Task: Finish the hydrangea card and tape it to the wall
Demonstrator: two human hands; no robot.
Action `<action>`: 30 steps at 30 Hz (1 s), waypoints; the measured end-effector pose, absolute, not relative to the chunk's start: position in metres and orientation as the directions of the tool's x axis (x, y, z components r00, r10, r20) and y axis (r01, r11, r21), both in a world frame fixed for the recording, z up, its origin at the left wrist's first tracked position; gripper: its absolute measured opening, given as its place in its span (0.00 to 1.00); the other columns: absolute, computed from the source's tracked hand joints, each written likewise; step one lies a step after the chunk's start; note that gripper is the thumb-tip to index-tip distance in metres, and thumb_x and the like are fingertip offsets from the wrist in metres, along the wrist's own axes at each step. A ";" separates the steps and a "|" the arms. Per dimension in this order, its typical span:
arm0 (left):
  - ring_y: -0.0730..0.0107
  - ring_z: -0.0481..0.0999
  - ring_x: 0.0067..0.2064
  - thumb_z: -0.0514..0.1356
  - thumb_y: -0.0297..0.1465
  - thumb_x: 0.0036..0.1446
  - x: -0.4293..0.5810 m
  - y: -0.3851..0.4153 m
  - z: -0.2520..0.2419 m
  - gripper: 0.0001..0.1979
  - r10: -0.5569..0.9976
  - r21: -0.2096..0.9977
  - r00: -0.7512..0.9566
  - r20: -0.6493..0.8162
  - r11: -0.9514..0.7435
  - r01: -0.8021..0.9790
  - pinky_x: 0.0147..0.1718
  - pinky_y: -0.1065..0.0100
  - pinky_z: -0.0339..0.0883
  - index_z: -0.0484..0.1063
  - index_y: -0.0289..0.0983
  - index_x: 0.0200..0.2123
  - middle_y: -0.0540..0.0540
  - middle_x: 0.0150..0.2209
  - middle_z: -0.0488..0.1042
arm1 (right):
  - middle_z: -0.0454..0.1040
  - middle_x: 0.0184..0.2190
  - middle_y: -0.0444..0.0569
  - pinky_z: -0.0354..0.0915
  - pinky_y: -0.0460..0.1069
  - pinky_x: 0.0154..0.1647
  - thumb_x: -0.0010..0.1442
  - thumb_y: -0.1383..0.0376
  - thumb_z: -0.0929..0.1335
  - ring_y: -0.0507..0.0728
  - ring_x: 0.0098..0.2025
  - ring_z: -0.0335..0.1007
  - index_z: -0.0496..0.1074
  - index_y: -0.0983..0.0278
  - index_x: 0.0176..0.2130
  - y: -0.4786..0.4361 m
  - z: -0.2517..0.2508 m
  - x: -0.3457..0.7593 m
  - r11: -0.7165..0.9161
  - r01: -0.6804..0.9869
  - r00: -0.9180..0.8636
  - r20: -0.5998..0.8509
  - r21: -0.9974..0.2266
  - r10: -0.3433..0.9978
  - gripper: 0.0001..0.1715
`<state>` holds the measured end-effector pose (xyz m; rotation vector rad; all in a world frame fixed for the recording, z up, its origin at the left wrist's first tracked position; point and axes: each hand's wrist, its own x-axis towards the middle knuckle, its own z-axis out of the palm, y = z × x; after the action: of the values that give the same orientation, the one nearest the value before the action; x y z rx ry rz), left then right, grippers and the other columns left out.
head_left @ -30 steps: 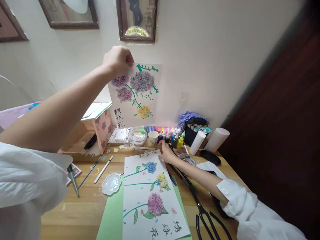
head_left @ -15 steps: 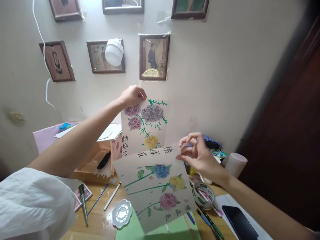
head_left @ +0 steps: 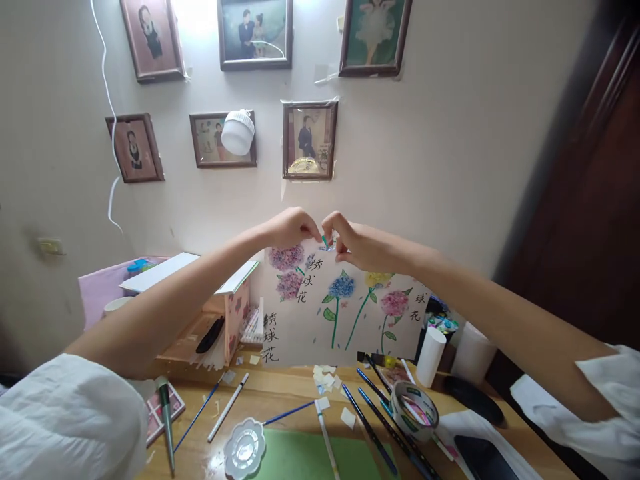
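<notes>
Two sheets with painted hydrangeas and black brush characters hang upright above the table, held by their upper edges. My left hand (head_left: 295, 228) is pinched closed on the top of the rear drawing (head_left: 286, 259), which shows purple flowers at its left side. Close beside it, my right hand (head_left: 351, 241) is closed on the upper left part of the front drawing (head_left: 360, 317), with blue, yellow and pink flowers on green stems. The front sheet covers most of the rear one. My right forearm hides part of the front sheet's top edge.
On the table lie a green sheet (head_left: 295, 453), a flower-shaped dish (head_left: 245, 448), several brushes, a tape roll (head_left: 414, 410), paper scraps (head_left: 325, 380) and a phone (head_left: 484, 459). A pink box (head_left: 235, 327) stands left. Framed photos (head_left: 310, 140) and a bulb (head_left: 239, 133) hang ahead.
My right hand has moved up and left with the front drawing, turning it upright over the rear one. Both hands are now side by side. The view has tilted upward slightly.
</notes>
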<state>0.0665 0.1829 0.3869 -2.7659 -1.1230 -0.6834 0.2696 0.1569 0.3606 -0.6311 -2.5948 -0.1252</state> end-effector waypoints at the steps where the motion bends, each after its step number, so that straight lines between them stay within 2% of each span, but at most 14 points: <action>1: 0.74 0.69 0.27 0.55 0.25 0.51 0.068 0.181 0.384 0.13 0.651 0.089 0.638 0.411 -0.725 0.683 0.30 0.71 0.60 0.80 0.37 0.34 0.49 0.27 0.78 | 0.62 0.26 0.39 0.58 0.46 0.24 0.54 0.74 0.64 0.49 0.23 0.59 0.51 0.57 0.42 0.159 0.362 0.268 0.887 0.462 -0.793 0.447 -0.001 0.413 0.21; 5: 0.71 0.72 0.30 0.54 0.24 0.51 0.067 0.182 0.377 0.14 0.674 0.057 0.641 0.368 -0.704 0.708 0.30 0.71 0.61 0.80 0.37 0.33 0.46 0.33 0.80 | 0.62 0.26 0.39 0.55 0.45 0.22 0.53 0.75 0.65 0.50 0.23 0.59 0.53 0.57 0.42 0.162 0.366 0.269 0.901 0.435 -0.813 0.430 -0.004 0.394 0.21; 9: 0.72 0.73 0.31 0.52 0.22 0.50 0.050 0.184 0.373 0.16 0.681 0.012 0.646 0.344 -0.691 0.723 0.31 0.71 0.61 0.79 0.38 0.34 0.46 0.34 0.80 | 0.64 0.31 0.41 0.58 0.45 0.24 0.51 0.74 0.67 0.48 0.24 0.61 0.54 0.58 0.42 0.169 0.380 0.281 0.899 0.426 -0.772 0.476 -0.103 0.421 0.23; 12: 0.72 0.73 0.32 0.51 0.20 0.49 0.035 0.178 0.368 0.17 0.696 -0.008 0.646 0.313 -0.678 0.735 0.30 0.72 0.60 0.79 0.38 0.33 0.47 0.35 0.79 | 0.64 0.30 0.41 0.59 0.46 0.24 0.46 0.74 0.71 0.48 0.24 0.61 0.57 0.59 0.42 0.180 0.396 0.299 0.875 0.455 -0.713 0.523 -0.164 0.468 0.27; 17: 0.73 0.69 0.25 0.52 0.19 0.48 0.025 0.159 0.356 0.15 0.750 -0.038 0.631 0.196 -0.638 0.769 0.24 0.72 0.53 0.76 0.40 0.27 0.49 0.29 0.77 | 0.62 0.28 0.40 0.56 0.45 0.23 0.44 0.76 0.71 0.47 0.23 0.59 0.60 0.60 0.41 0.197 0.410 0.323 0.831 0.550 -0.687 0.523 -0.081 0.505 0.26; 23: 0.72 0.67 0.24 0.51 0.17 0.46 0.026 0.139 0.354 0.16 0.685 -0.096 0.716 0.134 -0.711 0.697 0.23 0.71 0.51 0.74 0.41 0.28 0.50 0.26 0.74 | 0.59 0.26 0.39 0.50 0.44 0.21 0.44 0.80 0.66 0.46 0.22 0.55 0.59 0.59 0.40 0.192 0.407 0.317 0.761 0.642 -0.702 0.472 0.093 0.534 0.26; 26: 0.71 0.66 0.24 0.51 0.16 0.44 0.019 0.129 0.356 0.17 0.699 -0.121 0.706 0.116 -0.695 0.709 0.22 0.71 0.49 0.74 0.41 0.29 0.50 0.25 0.73 | 0.58 0.27 0.39 0.50 0.45 0.23 0.42 0.82 0.66 0.46 0.22 0.55 0.58 0.59 0.39 0.191 0.409 0.317 0.753 0.656 -0.670 0.496 0.048 0.552 0.27; 30: 0.73 0.68 0.25 0.51 0.16 0.47 0.021 0.118 0.360 0.18 0.685 -0.114 0.715 0.136 -0.706 0.698 0.23 0.72 0.53 0.74 0.42 0.32 0.51 0.27 0.74 | 0.59 0.27 0.40 0.51 0.46 0.25 0.45 0.80 0.67 0.47 0.24 0.55 0.57 0.60 0.38 0.194 0.404 0.310 0.797 0.604 -0.689 0.492 -0.015 0.531 0.25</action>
<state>0.0211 0.1178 0.3604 -2.7617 -1.1220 -0.1247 0.3096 0.1939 0.4044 -0.8460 -2.5022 -0.2024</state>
